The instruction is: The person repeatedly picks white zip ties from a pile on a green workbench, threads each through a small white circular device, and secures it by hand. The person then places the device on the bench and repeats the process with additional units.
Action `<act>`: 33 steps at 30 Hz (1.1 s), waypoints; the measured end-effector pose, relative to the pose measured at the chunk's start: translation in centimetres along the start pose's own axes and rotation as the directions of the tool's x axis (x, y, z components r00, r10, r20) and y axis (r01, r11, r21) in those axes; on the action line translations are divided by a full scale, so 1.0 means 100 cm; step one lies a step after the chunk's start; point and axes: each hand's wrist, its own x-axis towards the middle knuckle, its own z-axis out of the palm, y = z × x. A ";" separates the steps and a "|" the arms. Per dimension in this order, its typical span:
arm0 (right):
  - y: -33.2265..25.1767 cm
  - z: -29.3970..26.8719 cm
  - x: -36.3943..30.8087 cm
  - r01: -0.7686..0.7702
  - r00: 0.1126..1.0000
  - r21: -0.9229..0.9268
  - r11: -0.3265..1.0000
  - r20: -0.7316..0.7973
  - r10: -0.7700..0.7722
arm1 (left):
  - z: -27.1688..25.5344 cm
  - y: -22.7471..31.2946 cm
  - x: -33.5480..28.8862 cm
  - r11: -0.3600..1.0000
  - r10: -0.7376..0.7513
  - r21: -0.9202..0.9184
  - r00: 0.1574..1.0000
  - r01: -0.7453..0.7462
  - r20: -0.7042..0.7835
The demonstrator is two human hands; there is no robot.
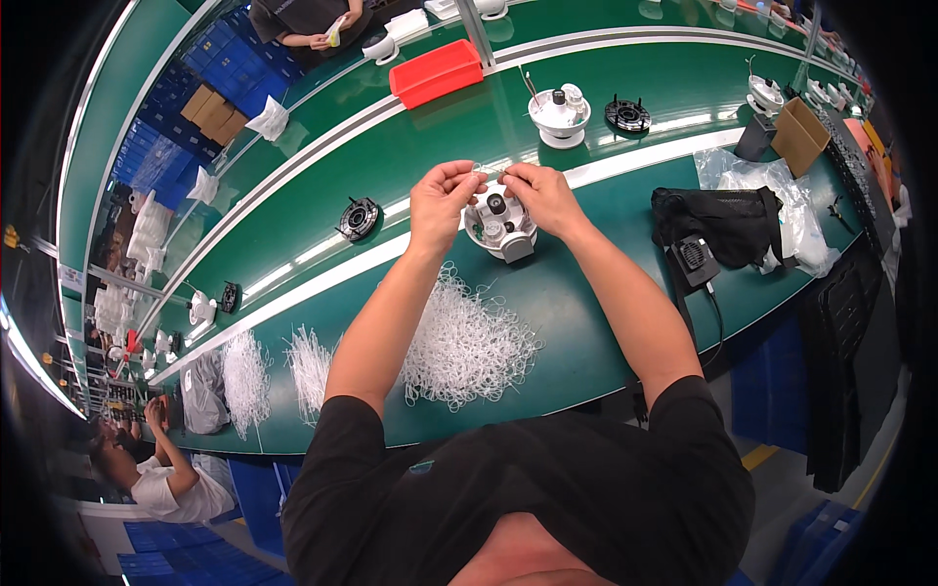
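Above a round white appliance part [516,244] with black and grey fittings, my two hands come close together. My left hand [442,202] pinches with thumb and forefinger. My right hand [544,198] pinches in the same way, its fingertips just to the right. Something thin, perhaps a wire or a tie, seems to run between them, but it is too small to make out. On the green bench near my left forearm lies a big heap of thin white plastic loops [464,342].
Smaller bundles of white strips [311,366] lie left. Beyond are a black ring-shaped part [359,219], another white assembly [560,115], and a red bin [437,74]. Right are a black bag [718,225] and a small black fan-like device [692,259] with a cable. Other people work far left and across.
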 end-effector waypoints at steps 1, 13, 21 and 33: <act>-0.001 -0.001 0.001 -0.001 1.000 -0.006 1.000 0.007 0.001 | 0.001 -0.001 0.001 1.000 0.000 -0.008 1.000 0.000 0.006; -0.001 -0.002 -0.001 0.020 0.999 0.046 0.999 0.049 -0.022 | -0.004 -0.008 0.023 0.975 -0.131 0.197 0.983 0.103 0.130; -0.006 -0.005 -0.001 -0.029 0.998 0.010 1.000 0.049 0.028 | -0.001 -0.006 0.024 0.977 -0.174 0.152 0.974 0.152 0.147; 0.001 -0.001 -0.001 -0.005 0.998 0.232 0.973 0.067 -0.011 | -0.004 -0.012 0.032 0.937 -0.231 0.308 0.953 0.164 0.197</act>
